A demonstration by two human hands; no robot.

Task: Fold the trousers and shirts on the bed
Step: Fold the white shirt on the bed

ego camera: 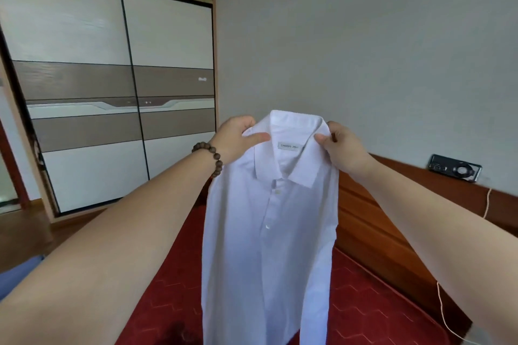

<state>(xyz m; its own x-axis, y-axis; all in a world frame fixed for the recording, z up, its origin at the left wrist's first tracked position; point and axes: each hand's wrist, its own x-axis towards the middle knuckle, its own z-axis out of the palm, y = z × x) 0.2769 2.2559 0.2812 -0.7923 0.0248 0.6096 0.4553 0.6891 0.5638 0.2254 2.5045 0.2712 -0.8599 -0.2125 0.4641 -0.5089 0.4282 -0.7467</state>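
head view: left hand (pixel 238 137) and right hand (pixel 340 145) each pinch a shoulder of the white shirt (pixel 269 232); its long axis hangs straight down from both grips over the bed (pixel 364 302).

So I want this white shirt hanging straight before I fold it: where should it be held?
By the shoulders beside the collar, one hand from each side, as now: the left hand and right hand pinch the white shirt there, thumbs in front. Its front hangs flat and buttoned above the bed.
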